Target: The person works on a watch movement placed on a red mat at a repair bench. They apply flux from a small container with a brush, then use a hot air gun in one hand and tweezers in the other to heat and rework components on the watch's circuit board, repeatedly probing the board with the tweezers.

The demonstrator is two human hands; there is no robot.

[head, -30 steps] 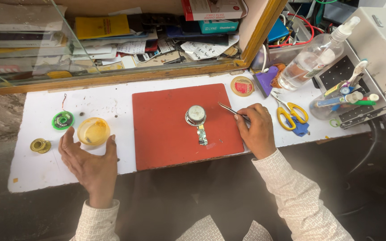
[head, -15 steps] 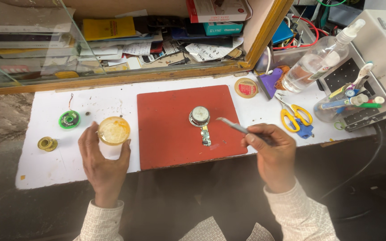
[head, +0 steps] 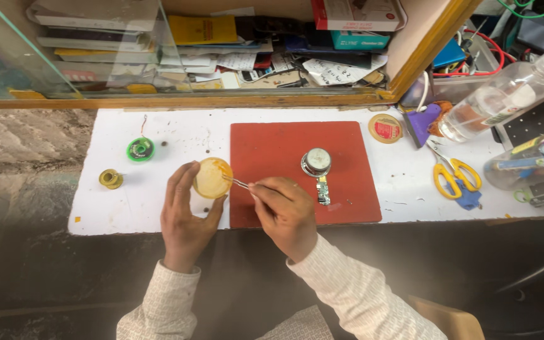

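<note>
My left hand (head: 182, 217) grips a small round tub of yellow paste (head: 212, 177) at the left edge of the red mat (head: 272, 145). My right hand (head: 284, 211) holds thin metal tweezers (head: 239, 183), whose tips touch the paste in the tub. On the mat, to the right of my right hand, lies a small round speaker (head: 317, 162) with a narrow green circuit board (head: 323, 189) below it.
A green solder spool (head: 140, 149) and a brass-coloured spool (head: 111, 179) lie at the left of the white worktop (head: 158, 214). At the right are a round tin (head: 385, 128), yellow scissors (head: 451, 173), a clear spray bottle (head: 492, 104) and a tool tray. A cluttered glass-fronted shelf stands behind.
My left hand has brought the tub right to the mat's edge. My right hand has moved left from beside the speaker, bringing the tweezers' tips to the tub.
</note>
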